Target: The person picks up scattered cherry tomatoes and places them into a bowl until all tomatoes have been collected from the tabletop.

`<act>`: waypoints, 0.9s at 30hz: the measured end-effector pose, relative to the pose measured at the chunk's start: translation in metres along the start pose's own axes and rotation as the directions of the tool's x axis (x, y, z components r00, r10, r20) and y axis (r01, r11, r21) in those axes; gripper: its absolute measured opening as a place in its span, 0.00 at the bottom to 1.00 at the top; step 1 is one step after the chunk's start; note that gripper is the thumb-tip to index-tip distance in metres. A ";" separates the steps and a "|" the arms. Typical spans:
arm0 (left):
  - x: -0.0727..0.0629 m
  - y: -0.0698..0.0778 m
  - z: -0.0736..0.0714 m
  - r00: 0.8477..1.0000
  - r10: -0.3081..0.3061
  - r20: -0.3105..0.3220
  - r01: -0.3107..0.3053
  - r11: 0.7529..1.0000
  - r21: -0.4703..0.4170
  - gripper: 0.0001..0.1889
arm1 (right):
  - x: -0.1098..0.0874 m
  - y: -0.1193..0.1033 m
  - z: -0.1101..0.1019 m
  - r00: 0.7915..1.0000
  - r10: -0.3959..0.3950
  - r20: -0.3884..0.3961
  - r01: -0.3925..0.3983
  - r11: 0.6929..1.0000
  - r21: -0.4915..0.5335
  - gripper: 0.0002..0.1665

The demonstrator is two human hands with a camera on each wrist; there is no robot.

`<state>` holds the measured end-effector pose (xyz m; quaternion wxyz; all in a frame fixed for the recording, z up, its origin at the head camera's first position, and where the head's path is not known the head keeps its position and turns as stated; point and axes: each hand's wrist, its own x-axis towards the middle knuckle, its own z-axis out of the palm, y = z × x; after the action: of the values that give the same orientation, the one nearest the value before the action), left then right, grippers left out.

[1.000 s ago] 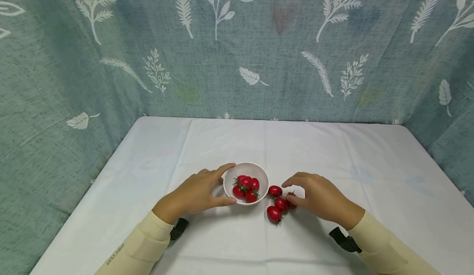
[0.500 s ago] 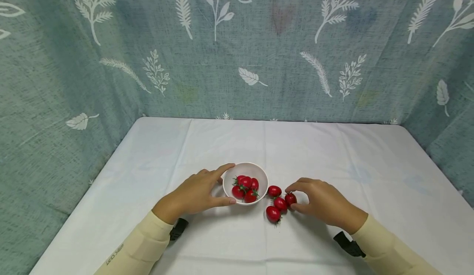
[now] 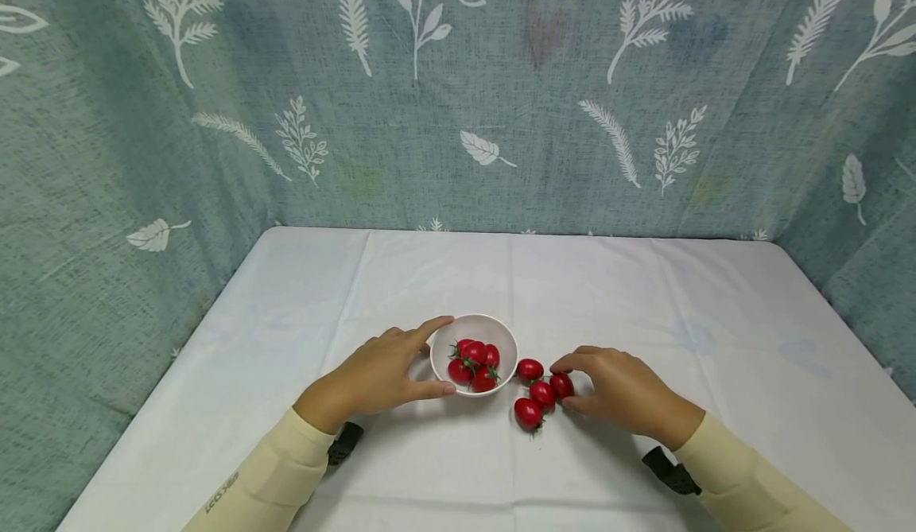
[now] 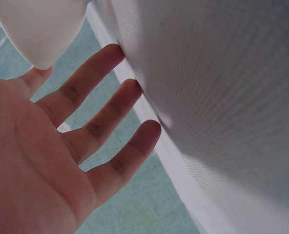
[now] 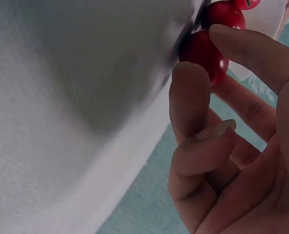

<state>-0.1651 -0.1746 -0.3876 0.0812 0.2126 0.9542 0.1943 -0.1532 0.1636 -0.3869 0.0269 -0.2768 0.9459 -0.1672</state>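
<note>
My left hand (image 3: 379, 370) holds a small white bowl (image 3: 489, 328) by its left side, thumb and index finger at the rim. In the left wrist view, the bowl's outer wall (image 4: 44, 29) shows above the other fingers, which are spread. Several red cherry tomatoes (image 3: 475, 352) with green stems lie in the bowl. To its right, more cherry tomatoes (image 3: 528, 413) lie close together on the cloth. My right hand (image 3: 621, 387) pinches the rightmost cherry tomato (image 5: 200, 51) between thumb and fingers; it appears still on the cloth, beside another tomato.
A white cloth (image 3: 401, 269) with fold lines covers the table. Behind it and at both sides hangs a blue-green curtain (image 3: 401, 166) with white leaf prints. A black strap (image 3: 671, 471) sits at the right wrist, another black strap (image 3: 347, 443) at the left.
My right hand has lowered slightly, and its thumb and fingers have closed on the rightmost cherry tomato, which has turned a little. The left hand and bowl have stayed put.
</note>
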 end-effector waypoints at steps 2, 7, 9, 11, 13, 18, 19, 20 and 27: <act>0.000 0.000 0.000 1.000 0.002 0.000 -0.002 1.000 0.000 0.49 | 0.001 0.000 0.001 1.000 0.005 0.005 -0.005 1.000 0.001 0.22; 0.000 -0.001 0.000 1.000 0.006 0.003 -0.006 1.000 -0.007 0.49 | 0.001 0.001 0.002 1.000 0.005 0.005 -0.005 1.000 0.002 0.22; 0.000 -0.001 0.000 1.000 0.008 0.002 -0.008 1.000 -0.007 0.49 | 0.001 0.001 0.002 1.000 0.002 0.002 -0.002 1.000 0.001 0.21; 0.000 0.000 0.000 1.000 0.010 0.002 -0.010 1.000 -0.008 0.49 | 0.001 0.001 0.001 1.000 0.002 0.000 -0.002 1.000 -0.001 0.21; 0.000 0.000 -0.001 1.000 0.011 0.001 -0.011 1.000 -0.007 0.49 | 0.001 0.001 0.001 1.000 0.001 -0.003 -0.001 1.000 -0.004 0.21; 0.000 0.001 -0.001 1.000 0.007 0.002 -0.007 1.000 -0.011 0.49 | 0.001 0.000 -0.001 1.000 -0.001 -0.019 0.000 1.000 -0.015 0.20; 0.000 0.001 -0.002 1.000 0.006 0.002 -0.006 1.000 -0.012 0.49 | 0.001 0.000 -0.002 1.000 0.000 -0.024 0.000 1.000 -0.016 0.20; 0.000 0.001 -0.002 1.000 0.005 0.002 -0.005 1.000 -0.013 0.49 | 0.001 0.000 -0.002 1.000 0.000 -0.030 0.000 1.000 -0.016 0.20; 0.000 0.001 -0.001 1.000 0.002 0.001 -0.002 1.000 -0.013 0.49 | 0.004 -0.004 -0.004 0.997 -0.018 -0.078 0.017 1.000 -0.017 0.22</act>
<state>-0.1647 -0.1746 -0.3860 0.0827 0.2131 0.9527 0.2004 -0.1546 0.1594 -0.3813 -0.0136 -0.2787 0.9450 -0.1705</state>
